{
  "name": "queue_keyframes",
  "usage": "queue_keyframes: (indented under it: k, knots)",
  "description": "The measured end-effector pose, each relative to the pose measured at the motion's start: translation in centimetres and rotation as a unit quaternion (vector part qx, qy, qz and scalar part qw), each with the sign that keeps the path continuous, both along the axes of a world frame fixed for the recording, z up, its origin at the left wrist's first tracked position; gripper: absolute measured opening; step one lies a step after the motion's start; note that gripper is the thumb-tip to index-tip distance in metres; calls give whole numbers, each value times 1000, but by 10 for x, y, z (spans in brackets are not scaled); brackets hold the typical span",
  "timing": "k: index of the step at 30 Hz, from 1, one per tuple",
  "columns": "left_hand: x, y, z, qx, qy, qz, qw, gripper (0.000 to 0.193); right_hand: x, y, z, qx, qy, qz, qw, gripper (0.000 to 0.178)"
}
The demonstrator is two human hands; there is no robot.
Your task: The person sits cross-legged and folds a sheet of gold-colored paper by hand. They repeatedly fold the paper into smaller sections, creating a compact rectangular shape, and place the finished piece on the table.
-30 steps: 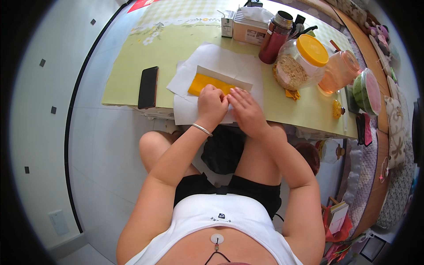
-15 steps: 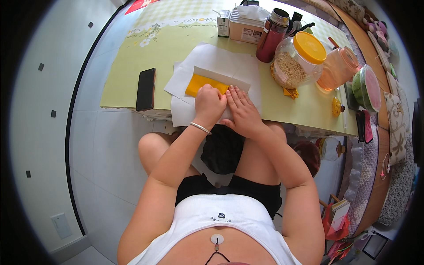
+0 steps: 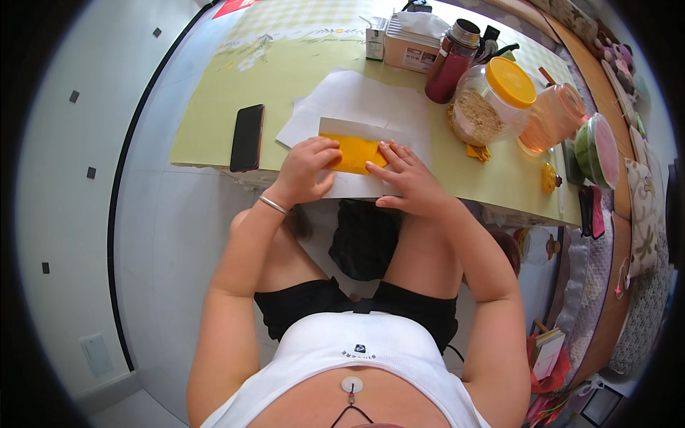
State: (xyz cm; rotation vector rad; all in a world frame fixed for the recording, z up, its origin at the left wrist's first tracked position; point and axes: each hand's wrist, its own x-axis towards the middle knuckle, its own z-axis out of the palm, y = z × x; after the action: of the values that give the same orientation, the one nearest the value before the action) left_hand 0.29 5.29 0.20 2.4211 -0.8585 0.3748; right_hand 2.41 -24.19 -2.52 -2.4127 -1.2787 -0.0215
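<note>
A strip of yellow paper (image 3: pixel 357 154) lies over white sheets (image 3: pixel 364 93) at the table's near edge. At its left end my left hand (image 3: pixel 307 170) is closed, curled fingers on the yellow paper and the thumb lower down. My right hand (image 3: pixel 415 182) rests on the right end with its fingers stretched out and apart, the fingertips touching the paper. Behind the yellow strip runs a narrow greyish-white band of paper (image 3: pixel 339 126). The fingers cover both ends of the strip.
A black phone (image 3: pixel 247 138) lies left of the sheets. To the right stand a dark red flask (image 3: pixel 452 68), a yellow-lidded jar (image 3: pixel 477 118), a pinkish jug (image 3: pixel 546 121) and a cut watermelon (image 3: pixel 599 150). A tissue box (image 3: pixel 408 48) and a small carton (image 3: pixel 374 43) are farther back.
My left hand has moved left, away from beside my right hand, to the strip's left end. More of the yellow paper shows between the hands. The whole view has shifted slightly.
</note>
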Motion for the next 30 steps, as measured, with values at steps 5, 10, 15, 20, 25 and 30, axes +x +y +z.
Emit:
queue_keyframes:
  k: [5, 10, 15, 20, 25, 30]
  knots:
    - [-17, 6, -9, 31, -17, -7, 999, 43, 6, -7, 5, -33, -14, 52, 998, 71]
    - [-21, 10, -5, 36, -37, -13, 999, 38, 19, -16, 5, 33, 67, 79, 994, 62]
    - [-27, 2, -15, 40, -122, -14, 992, 28, 22, -6, 13, 191, 221, -23, 956, 31]
    - [-30, 1, -19, -13, -115, 3, 993, 23, -15, 44, 8, 143, 55, -107, 982, 24]
    - [-17, 6, -23, -133, 27, 32, 990, 28, -34, 76, -10, 155, -61, -197, 966, 27]
    - [-3, 10, -31, -175, 68, 98, 977, 44, -35, 88, -20, 186, -64, -246, 949, 20]
